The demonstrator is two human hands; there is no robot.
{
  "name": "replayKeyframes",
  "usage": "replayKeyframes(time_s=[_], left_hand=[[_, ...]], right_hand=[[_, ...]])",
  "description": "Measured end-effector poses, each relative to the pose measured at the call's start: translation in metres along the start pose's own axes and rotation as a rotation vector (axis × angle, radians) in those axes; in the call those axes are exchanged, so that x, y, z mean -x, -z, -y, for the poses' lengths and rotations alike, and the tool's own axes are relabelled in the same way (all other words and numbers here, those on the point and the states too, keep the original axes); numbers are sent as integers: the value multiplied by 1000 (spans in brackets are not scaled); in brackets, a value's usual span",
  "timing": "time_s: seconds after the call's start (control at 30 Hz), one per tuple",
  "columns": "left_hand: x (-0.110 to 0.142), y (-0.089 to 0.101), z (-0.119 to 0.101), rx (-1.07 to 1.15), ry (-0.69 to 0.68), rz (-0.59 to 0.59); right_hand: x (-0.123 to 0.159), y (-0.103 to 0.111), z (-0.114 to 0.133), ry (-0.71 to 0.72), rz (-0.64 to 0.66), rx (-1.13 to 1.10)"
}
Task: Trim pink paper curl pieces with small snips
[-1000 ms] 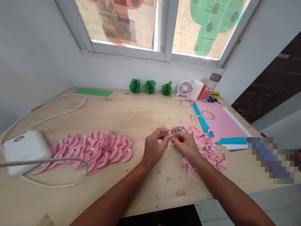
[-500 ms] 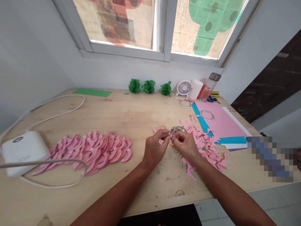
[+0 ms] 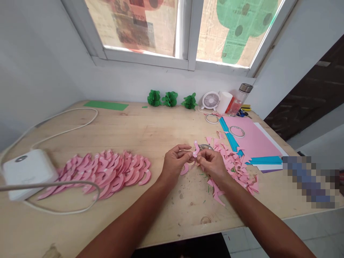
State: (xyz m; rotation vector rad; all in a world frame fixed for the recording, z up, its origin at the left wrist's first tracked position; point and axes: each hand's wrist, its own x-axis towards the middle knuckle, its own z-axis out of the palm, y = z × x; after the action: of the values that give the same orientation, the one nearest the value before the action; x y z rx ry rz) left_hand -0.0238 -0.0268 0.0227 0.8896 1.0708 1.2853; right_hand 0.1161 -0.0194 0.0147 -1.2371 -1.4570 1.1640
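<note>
My left hand (image 3: pixel 174 164) and my right hand (image 3: pixel 212 164) meet over the middle of the wooden table (image 3: pixel 150 132), fingers pinched together on one small curved pink paper piece (image 3: pixel 196 148) that sticks up between them. A clear tape roll (image 3: pixel 206 147) lies just behind my right fingers. To the left lies a large spread of finished curved pink paper pieces (image 3: pixel 107 173). A pile of pink paper scraps (image 3: pixel 236 165) lies to the right of my right hand.
A white device (image 3: pixel 27 172) with looping cable sits at the left edge. Pink, blue and white paper sheets (image 3: pixel 249 141) with tape rings lie at right. Three green paper balls (image 3: pixel 170 99), a small fan (image 3: pixel 211 100), a white roll and a bottle (image 3: pixel 240 99) line the wall.
Both hands stayed in place; the fingers shifted a little and the pink piece now stands higher between them.
</note>
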Motion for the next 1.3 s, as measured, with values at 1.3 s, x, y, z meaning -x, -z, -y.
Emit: replayKeyframes(time_s=[1.3], left_hand=[[-3,4,2,-40,-94,16]], right_hand=[[2,4,6,-99,62,-177]])
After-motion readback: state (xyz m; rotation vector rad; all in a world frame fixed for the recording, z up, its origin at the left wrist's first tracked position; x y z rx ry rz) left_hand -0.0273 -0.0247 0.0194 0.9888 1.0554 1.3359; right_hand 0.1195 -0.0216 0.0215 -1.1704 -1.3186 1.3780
